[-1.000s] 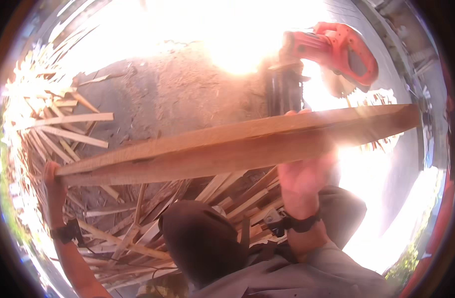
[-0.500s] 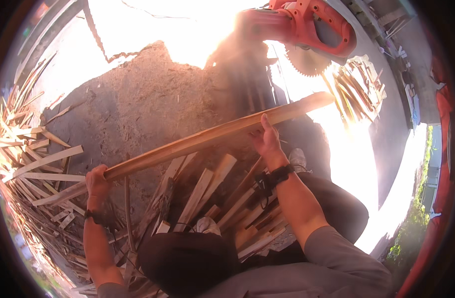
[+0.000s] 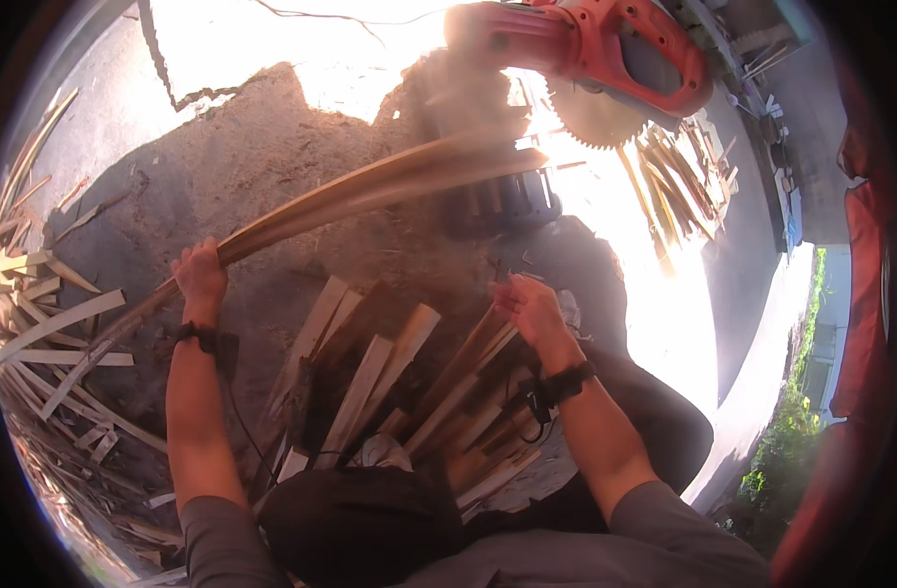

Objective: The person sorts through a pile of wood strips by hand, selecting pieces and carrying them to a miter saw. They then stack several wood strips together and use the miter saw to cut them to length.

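My left hand (image 3: 201,277) is closed round a long wooden strip (image 3: 301,218). The strip slants up to the right, and its far end is smeared by motion over the dark base (image 3: 536,204) of a red miter saw (image 3: 615,54). The saw's toothed round blade (image 3: 593,110) shows below its looped handle. A shorter length of the strip sticks out behind my left hand towards the lower left. My right hand (image 3: 534,316) is apart from the strip, above the stacked boards, with its fingers loosely bent and nothing visible in them.
Several boards (image 3: 358,392) lie stacked between my legs. A tangled heap of thin offcuts (image 3: 61,323) covers the left side. More strips (image 3: 678,176) lie in bright sun beyond the saw. Sawdust (image 3: 272,147) spreads over the ground, and a thin cable (image 3: 321,17) runs across the back.
My right hand has let go of the strip and dropped a little. My left hand has risen, and the strip has swung up and left towards the saw's base.
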### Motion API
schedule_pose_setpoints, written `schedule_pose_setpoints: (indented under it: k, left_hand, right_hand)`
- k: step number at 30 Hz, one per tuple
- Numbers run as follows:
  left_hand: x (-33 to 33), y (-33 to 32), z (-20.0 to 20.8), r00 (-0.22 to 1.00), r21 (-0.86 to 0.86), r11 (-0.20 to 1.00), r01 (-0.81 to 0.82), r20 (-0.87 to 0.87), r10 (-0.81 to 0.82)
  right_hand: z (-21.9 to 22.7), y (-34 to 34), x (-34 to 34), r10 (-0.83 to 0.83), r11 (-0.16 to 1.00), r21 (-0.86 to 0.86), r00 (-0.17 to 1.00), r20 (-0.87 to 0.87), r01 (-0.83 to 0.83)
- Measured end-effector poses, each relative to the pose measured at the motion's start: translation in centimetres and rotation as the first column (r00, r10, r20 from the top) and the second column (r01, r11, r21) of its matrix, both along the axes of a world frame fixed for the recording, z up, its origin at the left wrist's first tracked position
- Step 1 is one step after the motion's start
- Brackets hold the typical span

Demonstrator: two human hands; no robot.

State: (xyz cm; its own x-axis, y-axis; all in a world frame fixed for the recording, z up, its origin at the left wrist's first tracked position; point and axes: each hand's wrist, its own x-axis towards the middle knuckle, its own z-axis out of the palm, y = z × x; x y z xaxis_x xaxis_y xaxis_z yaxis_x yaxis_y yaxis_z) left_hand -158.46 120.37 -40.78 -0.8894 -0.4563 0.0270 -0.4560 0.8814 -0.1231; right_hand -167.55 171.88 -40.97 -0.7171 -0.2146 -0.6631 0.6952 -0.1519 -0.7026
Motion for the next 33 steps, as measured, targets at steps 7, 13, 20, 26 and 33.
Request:
schedule_pose_setpoints:
  k: [7, 13, 20, 26, 33]
  left_hand:
    - [0.6, -1.4, -0.7, 0.991, -0.129, 0.987, -0.095, -0.108, 0.081]
    - [5.9, -1.0, 2.1, 0.977, 0.050, 0.988, -0.149, -0.148, 0.155]
    - [27.5, 1.4, 1.2, 0.814, 0.437, 0.731, -0.524, 0.006, 0.581]
    - [31.5, 5.9, -2.6, 0.794, 0.385, 0.695, -0.607, 0.313, 0.521]
    - [23.8, 10.2, 1.7, 0.872, 0.634, 0.639, -0.436, 0.123, 0.474]
  right_hand:
    - [-0.5, -2.6, 0.8, 0.190, 0.974, 0.160, 0.966, -0.172, -0.163]
    - [5.8, -6.7, 1.3, 0.124, 0.986, 0.098, 0.988, 0.094, -0.133]
    - [4.1, -8.6, 3.3, 0.286, 0.951, 0.082, 0.950, 0.123, -0.297]
    - [4.3, -10.8, 5.4, 0.500, 0.842, 0.128, 0.848, 0.175, -0.523]
    - [6.0, -13.4, 6.0, 0.628, 0.763, 0.142, 0.775, 0.072, -0.631]
